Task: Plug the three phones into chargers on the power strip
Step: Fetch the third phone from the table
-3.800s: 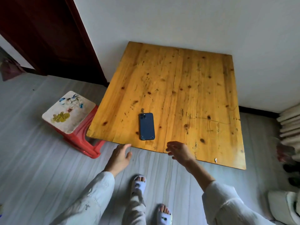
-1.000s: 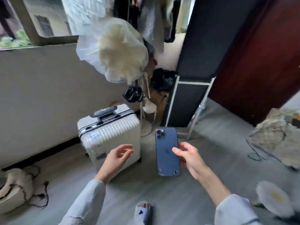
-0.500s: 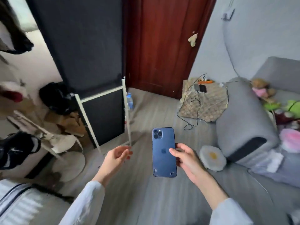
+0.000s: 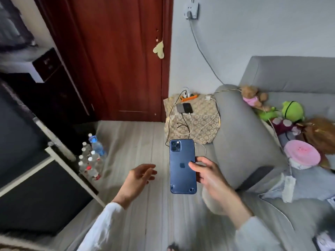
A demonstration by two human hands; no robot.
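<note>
My right hand [image 4: 210,175] grips a dark blue phone [image 4: 182,165] by its right edge, back side up, held in the air over the floor. My left hand [image 4: 138,178] hovers beside it, fingers loosely curled and holding nothing. Ahead, a small table under a patterned cloth [image 4: 203,122] carries an orange power strip [image 4: 189,97] with white chargers plugged in. Two phones, one grey [image 4: 180,108] and one black [image 4: 187,108], lie side by side on the cloth with cables running to them. Loose black and white cables [image 4: 188,127] trail over the cloth's front.
A grey sofa [image 4: 243,134] with soft toys stands right of the small table. A dark red door [image 4: 117,57] is behind it. Several water bottles [image 4: 90,158] stand on the floor at left, next to a black-and-white stand [image 4: 54,178]. A wall socket [image 4: 190,10] feeds a grey cord.
I have turned away from the wooden table with the blue phone in my right hand. The view has swung right and the small table with the power strip has come nearer.
</note>
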